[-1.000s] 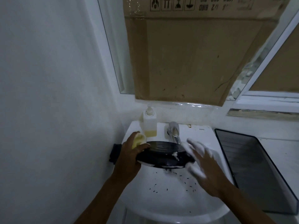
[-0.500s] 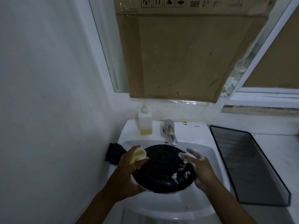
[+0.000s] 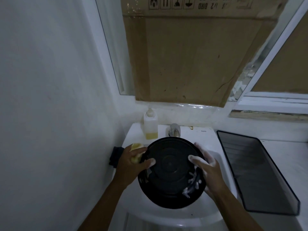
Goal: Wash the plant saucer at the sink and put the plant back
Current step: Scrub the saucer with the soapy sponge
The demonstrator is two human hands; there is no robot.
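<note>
Covering most of sink (image 3: 166, 218) basin, black saucer (image 3: 170, 174) held over it by both rims. On left rim, left hand (image 3: 132, 165) clamps down, yellow sponge (image 3: 136, 146) half hidden under its fingers. Foam-coated right hand (image 3: 207, 169) grasps right rim, thumb inside. Spout of faucet (image 3: 174, 130) hidden behind saucer. Ledge reads "TOTO"; cardboard (image 3: 191, 55) print cut off, "BIRD" legible.

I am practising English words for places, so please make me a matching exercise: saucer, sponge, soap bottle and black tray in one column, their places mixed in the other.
1 saucer
2 sponge
3 soap bottle
4 black tray

A on the counter, right of the sink
B over the sink, between left hand and right hand
C under the left hand's fingers
D on the sink's back edge, left of the faucet

Pairs: 1-B, 2-C, 3-D, 4-A
</note>
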